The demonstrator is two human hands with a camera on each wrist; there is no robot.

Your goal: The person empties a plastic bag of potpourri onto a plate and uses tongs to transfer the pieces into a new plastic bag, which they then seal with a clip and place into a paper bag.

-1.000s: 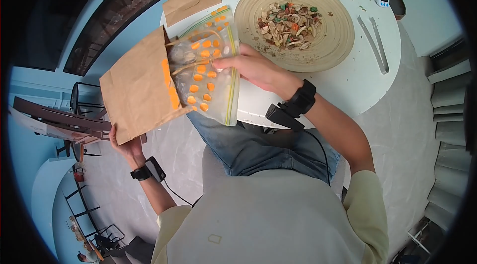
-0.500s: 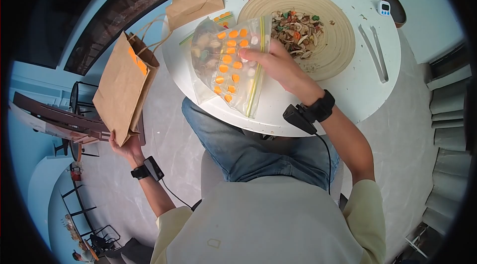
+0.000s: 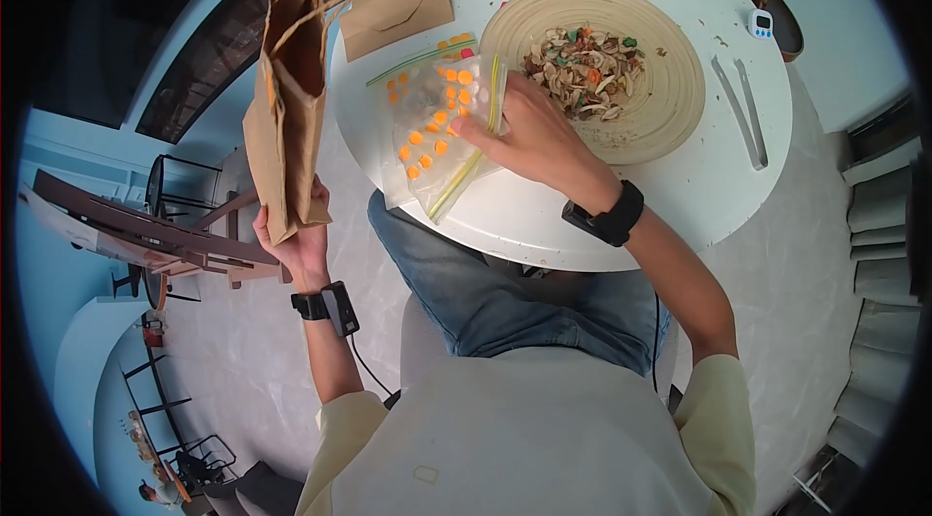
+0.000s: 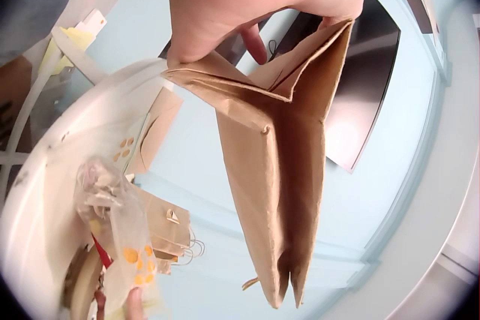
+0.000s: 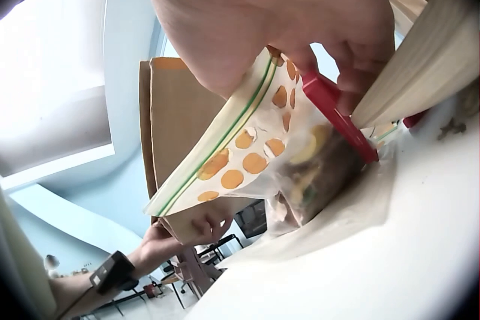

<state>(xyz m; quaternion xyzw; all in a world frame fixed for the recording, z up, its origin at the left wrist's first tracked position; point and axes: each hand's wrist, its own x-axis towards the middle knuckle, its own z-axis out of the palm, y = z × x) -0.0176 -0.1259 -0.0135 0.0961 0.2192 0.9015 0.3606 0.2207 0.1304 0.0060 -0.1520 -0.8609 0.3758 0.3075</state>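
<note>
The right hand [image 3: 534,137] pinches the zip edge of a clear, orange-dotted pouch [image 3: 432,133], thumb on the near face and fingers behind; a red strip [image 5: 330,106] lies right by its fingers in the right wrist view, though I cannot tell whether they grip it; the pouch hangs to the left of this hand, its lower end touching the white desk [image 3: 544,220], with a second pouch [image 3: 396,89] just beyond; a second ago the held pouch was at the mouth of the paper bag [image 3: 303,142], and now the two are apart, so I judge this pouch to be fully out; the left hand [image 3: 299,234], well to the left, grips the bottom end of that paper bag, which is now turned edge-on, its handles pointing away from the fingers; just past the right hand's knuckles sits the round tray [image 3: 675,60] with a heap of dried pieces [image 3: 602,79]; farther to that hand's right lie the tongs [image 3: 743,118], and beyond them the timer [image 3: 761,23].
</note>
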